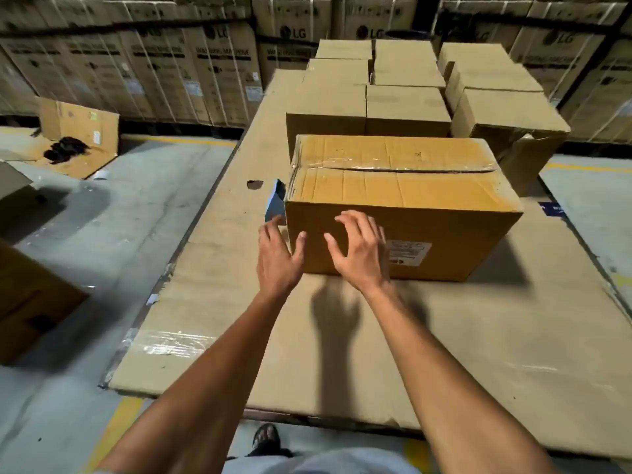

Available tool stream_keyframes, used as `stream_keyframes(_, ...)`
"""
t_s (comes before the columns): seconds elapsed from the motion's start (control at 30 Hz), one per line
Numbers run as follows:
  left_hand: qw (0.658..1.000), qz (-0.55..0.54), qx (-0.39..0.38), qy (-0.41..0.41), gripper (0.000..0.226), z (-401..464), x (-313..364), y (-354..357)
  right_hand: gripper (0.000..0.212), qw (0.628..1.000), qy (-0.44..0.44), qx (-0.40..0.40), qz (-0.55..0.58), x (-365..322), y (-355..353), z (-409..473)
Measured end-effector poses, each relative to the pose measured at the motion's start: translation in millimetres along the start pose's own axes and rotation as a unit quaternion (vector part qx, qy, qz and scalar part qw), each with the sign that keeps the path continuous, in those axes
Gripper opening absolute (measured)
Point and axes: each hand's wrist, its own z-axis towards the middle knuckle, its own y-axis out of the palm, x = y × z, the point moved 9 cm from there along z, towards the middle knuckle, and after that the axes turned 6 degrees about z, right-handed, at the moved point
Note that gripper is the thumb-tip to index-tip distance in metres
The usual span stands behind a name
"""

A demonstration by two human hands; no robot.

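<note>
Corrugated brown cardboard forms the rectangular carton (pixel 393 186), its creased top sealed with glossy clear tape (pixel 393 164), standing mid-way along the flat cardboard sheet (pixel 219 268), with left hand (pixel 278 254) and right hand (pixel 359 253) spread open, gripping nothing, at its near-left corner.

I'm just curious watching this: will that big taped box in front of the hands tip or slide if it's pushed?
It would probably slide rather than tip: the box is wide, low and sits flat on the cardboard sheet. It looks stiff, with square edges, though its taped top is creased. Its weight can't be told from here.
</note>
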Motion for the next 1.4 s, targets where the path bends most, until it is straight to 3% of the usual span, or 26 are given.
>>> stream_keyframes(0.13,0.997,-0.062,-0.03,0.043,0.058,41.7,4.3,-12.5,0.044,0.998,0.006,0.051,-0.044,-38.7,11.1,45.9)
stream_keyframes(0.3,0.985,-0.115,-0.066,0.108,0.038,67.8,3.6,-9.9,0.06,0.993,0.069,0.009,-0.1,-49.9,48.5,84.8)
stream_keyframes(0.7,0.934,-0.164,-0.221,0.227,0.059,76.9,-12.2,23.3,0.047,0.976,0.13,-0.006,-0.178,-23.2,46.9,87.9)
stream_keyframes(0.87,0.89,-0.124,-0.311,0.311,0.064,69.6,9.1,35.1,0.063,0.965,0.16,-0.008,-0.208,-1.9,28.7,80.0)
stream_keyframes(0.97,0.864,-0.103,-0.343,0.355,0.064,63.3,19.5,43.4,0.056,0.962,0.179,0.002,-0.208,4.8,15.2,71.6)
stream_keyframes(1.13,0.86,-0.064,-0.276,0.424,0.063,70.6,23.1,43.0,0.048,0.962,0.171,-0.009,-0.213,11.7,-5.2,55.6)
stream_keyframes(1.4,0.899,-0.006,-0.199,0.391,0.073,94.4,-3.6,57.2,0.044,0.944,0.207,-0.015,-0.255,0.5,-14.6,56.1)
